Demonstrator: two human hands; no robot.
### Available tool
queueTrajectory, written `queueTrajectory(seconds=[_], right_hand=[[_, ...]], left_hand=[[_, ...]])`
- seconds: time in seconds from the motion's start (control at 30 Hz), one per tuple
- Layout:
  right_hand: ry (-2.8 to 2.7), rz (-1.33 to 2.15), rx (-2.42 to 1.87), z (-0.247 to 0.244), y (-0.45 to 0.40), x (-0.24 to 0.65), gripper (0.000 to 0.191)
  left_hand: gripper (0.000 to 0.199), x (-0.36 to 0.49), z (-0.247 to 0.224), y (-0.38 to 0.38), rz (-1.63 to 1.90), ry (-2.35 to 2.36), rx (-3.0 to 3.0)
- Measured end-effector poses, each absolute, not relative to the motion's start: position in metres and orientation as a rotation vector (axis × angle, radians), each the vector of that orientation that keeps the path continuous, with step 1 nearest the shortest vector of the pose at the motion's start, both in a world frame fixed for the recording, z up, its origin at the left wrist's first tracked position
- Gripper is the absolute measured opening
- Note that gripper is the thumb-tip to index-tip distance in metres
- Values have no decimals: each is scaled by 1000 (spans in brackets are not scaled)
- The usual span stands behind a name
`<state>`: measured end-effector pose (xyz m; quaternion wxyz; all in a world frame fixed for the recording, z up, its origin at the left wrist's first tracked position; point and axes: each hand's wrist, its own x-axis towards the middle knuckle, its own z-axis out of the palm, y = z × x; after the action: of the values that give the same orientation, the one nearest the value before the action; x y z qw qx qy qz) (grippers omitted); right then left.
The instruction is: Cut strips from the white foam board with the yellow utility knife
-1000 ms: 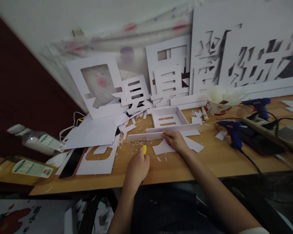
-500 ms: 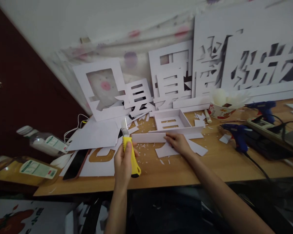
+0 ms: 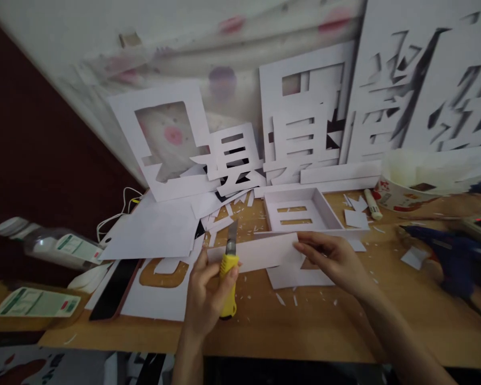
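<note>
My left hand is closed around a yellow utility knife, its blade bared and pointing up. Behind the knife runs a narrow white board strip; its left end meets my left fingers, though whether they grip it is hard to see. Thumb and fingers of my right hand pinch the right end, holding the strip a little above the table. Just beyond it lies a shallow white tray-like board piece with raised walls and slots. Under the strip, a loose white sheet rests on the wood.
Cut-out white panels lean on the back wall. A paper bowl and glue stick stand right. Another person's blurred hand is at a blue glue gun. Left are a phone and bottles.
My right hand has lifted the strip off the table, and my left hand has come to its left end with the knife. Another person's hand has appeared at the right. The view has shifted.
</note>
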<state>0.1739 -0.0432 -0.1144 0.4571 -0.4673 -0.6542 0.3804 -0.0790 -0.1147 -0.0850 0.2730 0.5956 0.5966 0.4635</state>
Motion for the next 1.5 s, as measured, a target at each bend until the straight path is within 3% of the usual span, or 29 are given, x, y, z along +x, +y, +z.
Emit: queueTrajectory(seconds=[0.23,0.33,0.53,0.63,0.73,0.93,1.2,1.33,1.5], right_hand=[[-1438,660,-1319,-105,-36,182,24],[-1372,717,-1296,-101,-40,182,25],[-1408,1215,-1038,-102,-38,141,59],[-1400,1402,-940,-103,-34,123,34],[-1356,1433,-952,-103,-32,117,32],[-1332,1185,-1057,-91,-26,127,24],[-1318,705,-1001,-30,25,126,10],[-1599,622,-918,-30,75,83,25],[-1952,461,-953,-37,66,64,20]], left_hand=[[34,-75,-118,-100,1572,1615,1151],[37,-74,-123,-101,1682,1644,1001],[42,-79,-112,-107,1684,1603,694],[43,-80,-113,-107,1674,1616,669],[46,-81,-115,-106,1705,1606,578],[43,-96,-119,-106,1816,1583,316],[33,-136,-119,-108,1920,1484,59],[31,-156,-122,-117,1939,1373,-127],[41,-155,-124,-111,1957,1351,-191]])
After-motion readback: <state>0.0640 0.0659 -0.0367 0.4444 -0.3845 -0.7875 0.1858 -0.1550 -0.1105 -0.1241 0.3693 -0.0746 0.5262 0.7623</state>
